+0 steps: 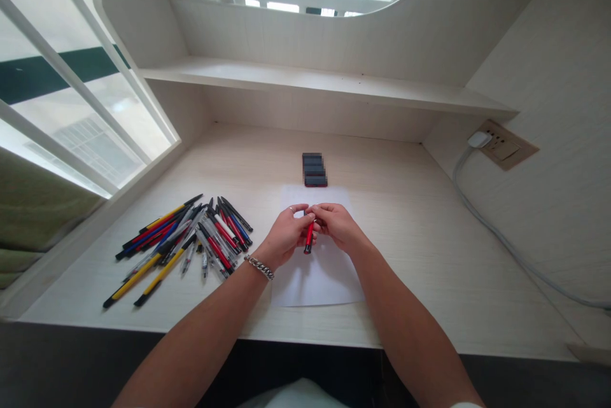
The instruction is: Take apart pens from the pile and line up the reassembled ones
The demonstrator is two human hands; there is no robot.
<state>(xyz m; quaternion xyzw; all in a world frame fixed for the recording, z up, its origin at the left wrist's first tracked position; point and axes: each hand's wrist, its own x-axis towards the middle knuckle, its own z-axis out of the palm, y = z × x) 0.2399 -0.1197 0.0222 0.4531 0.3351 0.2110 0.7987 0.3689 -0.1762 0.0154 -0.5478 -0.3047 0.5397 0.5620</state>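
Both hands meet over a white sheet of paper on the pale desk. Between them is a red pen, held upright with its black tip pointing down. My left hand, with a ring and a chain bracelet at the wrist, pinches the pen's upper part. My right hand closes its fingers on the top end of the same pen. A pile of several pens, red, yellow, blue and black, lies to the left of my left hand.
A dark phone-like object lies just beyond the paper. A white shelf runs above the desk's back. On the right wall a plug sits in a socket, its cable trailing along the wall. A window is at left.
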